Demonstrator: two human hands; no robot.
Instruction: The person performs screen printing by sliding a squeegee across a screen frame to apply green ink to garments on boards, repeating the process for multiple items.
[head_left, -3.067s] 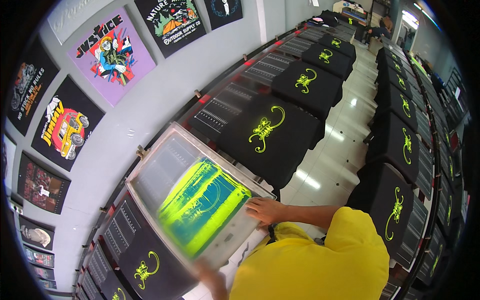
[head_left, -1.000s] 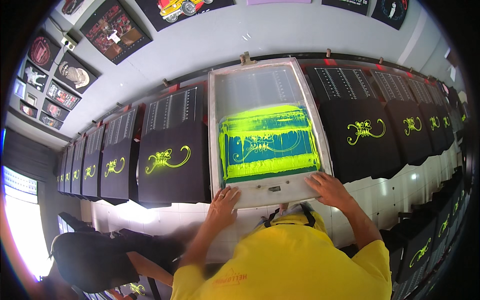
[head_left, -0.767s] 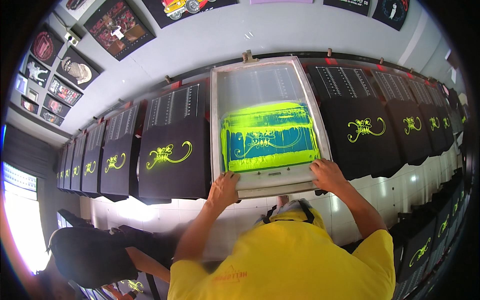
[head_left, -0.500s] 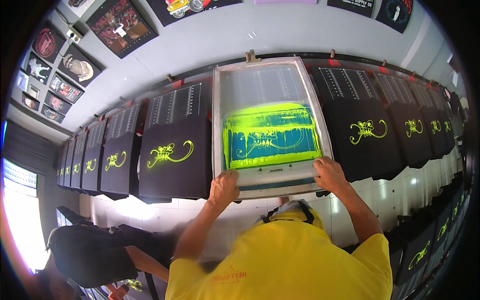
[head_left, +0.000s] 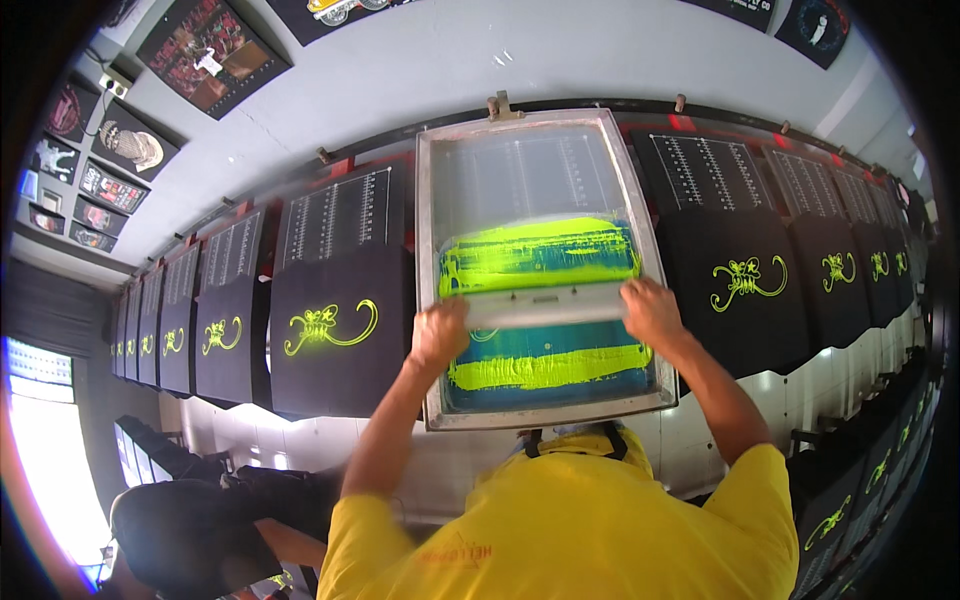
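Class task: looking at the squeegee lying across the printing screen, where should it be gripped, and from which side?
Grip the squeegee at its two ends, coming from the near side. It is a long, narrow bar spanning the screen frame crosswise, so hands spread wide keep it level. The left hand and right hand hold it that way.

A metal-framed printing screen [head_left: 540,270] is laid on the long white table [head_left: 330,440], between a black printed shirt [head_left: 335,330] to its left and another black printed shirt [head_left: 745,290] to its right. A grey squeegee bar [head_left: 545,305] is laid across the screen. Framed posters [head_left: 210,50] are hung on the wall behind.
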